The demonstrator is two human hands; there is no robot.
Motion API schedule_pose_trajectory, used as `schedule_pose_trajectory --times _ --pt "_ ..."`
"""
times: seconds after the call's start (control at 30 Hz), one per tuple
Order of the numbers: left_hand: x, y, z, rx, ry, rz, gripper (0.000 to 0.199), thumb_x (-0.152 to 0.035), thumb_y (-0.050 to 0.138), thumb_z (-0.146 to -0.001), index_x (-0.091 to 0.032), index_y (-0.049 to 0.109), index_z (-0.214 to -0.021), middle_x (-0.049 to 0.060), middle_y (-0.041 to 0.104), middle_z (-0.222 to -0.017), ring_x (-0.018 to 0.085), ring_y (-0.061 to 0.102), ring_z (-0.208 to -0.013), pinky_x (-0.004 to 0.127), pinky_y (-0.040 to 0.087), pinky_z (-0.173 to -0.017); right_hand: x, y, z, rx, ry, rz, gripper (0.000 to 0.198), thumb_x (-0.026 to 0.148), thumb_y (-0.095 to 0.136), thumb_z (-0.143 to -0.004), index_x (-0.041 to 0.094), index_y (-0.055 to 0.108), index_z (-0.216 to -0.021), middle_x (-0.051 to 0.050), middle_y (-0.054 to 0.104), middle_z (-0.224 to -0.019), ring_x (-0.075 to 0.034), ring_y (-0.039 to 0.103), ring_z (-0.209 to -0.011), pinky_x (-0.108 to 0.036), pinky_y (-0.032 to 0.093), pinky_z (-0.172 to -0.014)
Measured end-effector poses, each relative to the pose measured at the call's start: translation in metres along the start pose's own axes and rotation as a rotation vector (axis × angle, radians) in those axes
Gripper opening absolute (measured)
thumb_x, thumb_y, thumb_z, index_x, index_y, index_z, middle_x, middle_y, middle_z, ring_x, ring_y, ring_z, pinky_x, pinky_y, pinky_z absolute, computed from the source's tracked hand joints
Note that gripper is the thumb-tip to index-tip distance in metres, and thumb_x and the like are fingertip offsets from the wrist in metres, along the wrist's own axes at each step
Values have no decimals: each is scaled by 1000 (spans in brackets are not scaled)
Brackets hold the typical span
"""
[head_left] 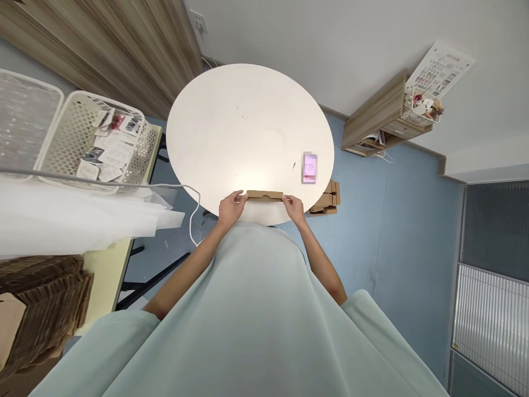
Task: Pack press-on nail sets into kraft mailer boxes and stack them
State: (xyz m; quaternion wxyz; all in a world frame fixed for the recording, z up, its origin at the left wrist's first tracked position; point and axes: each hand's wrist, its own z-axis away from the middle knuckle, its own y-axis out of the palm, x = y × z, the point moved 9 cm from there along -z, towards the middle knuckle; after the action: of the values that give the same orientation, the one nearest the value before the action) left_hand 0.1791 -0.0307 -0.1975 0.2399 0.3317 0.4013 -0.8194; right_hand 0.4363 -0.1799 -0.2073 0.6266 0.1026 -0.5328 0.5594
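Observation:
A small, flat brown cardboard box [264, 196] lies lengthwise near the front edge of the round white table [231, 121]. Its long side faces me and shows a small notch in the middle. My left hand [232, 208] grips the box's left end, thumb and fingers closed on the corner. At the opposite end, my right hand [293, 208] pinches the right corner in the same way. Whether anything lies inside the box cannot be seen.
A blurred pink phone-like item [309, 168] lies on the table's right. Several brown boxes [329, 198] are stacked beyond the right edge. On the left are a white basket [53, 149] with cards, white sheets [74, 220], folded cardboard [49, 298] and a white cable [194, 207].

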Motion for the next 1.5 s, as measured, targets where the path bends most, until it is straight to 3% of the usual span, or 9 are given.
schedule_pose_trajectory --times 0.33,0.67,1.0,1.27,1.4,1.5 --pt "3 12 -17 154 69 56 51 -46 59 -104 -22 67 -149 12 73 -140 26 73 -121 39 60 -106 -3 7 -4 96 -50 -142 58 58 63 -104 25 67 -153 -13 66 -159 -27 72 -127 -42 62 -106" --pt "7 13 -16 138 61 95 47 -42 68 -96 -24 69 -140 11 76 -132 26 75 -113 42 62 -104 -1 14 0 30 -111 -80 54 55 58 -106 25 68 -150 -12 68 -153 -23 71 -116 -37 61 -99" --pt "2 10 -24 166 47 77 39 -36 73 -91 -22 70 -127 11 75 -139 28 76 -117 42 63 -102 2 19 3 -6 -149 -38 50 52 50 -109 24 68 -147 -13 69 -149 -23 70 -111 -36 61 -98" --pt "12 19 -8 139 -50 34 42 -33 64 -99 -19 72 -138 14 74 -147 32 75 -125 48 61 -111 -12 26 5 -32 -59 -133 51 50 56 -107 20 68 -147 -17 70 -146 -27 72 -119 -45 62 -107" --pt "15 21 5 61 -31 27 42 -29 62 -99 -21 73 -139 11 73 -149 31 74 -131 47 61 -112 -18 23 19 -45 -115 -175 48 47 56 -106 22 69 -144 -16 69 -147 -27 71 -128 -44 62 -109" --pt "22 31 13 71 -52 45 43 -24 62 -97 -22 73 -138 10 78 -141 30 75 -129 47 62 -110 -30 20 32 -62 -120 -164 46 45 54 -105 23 69 -144 -15 69 -148 -26 70 -132 -44 59 -114"
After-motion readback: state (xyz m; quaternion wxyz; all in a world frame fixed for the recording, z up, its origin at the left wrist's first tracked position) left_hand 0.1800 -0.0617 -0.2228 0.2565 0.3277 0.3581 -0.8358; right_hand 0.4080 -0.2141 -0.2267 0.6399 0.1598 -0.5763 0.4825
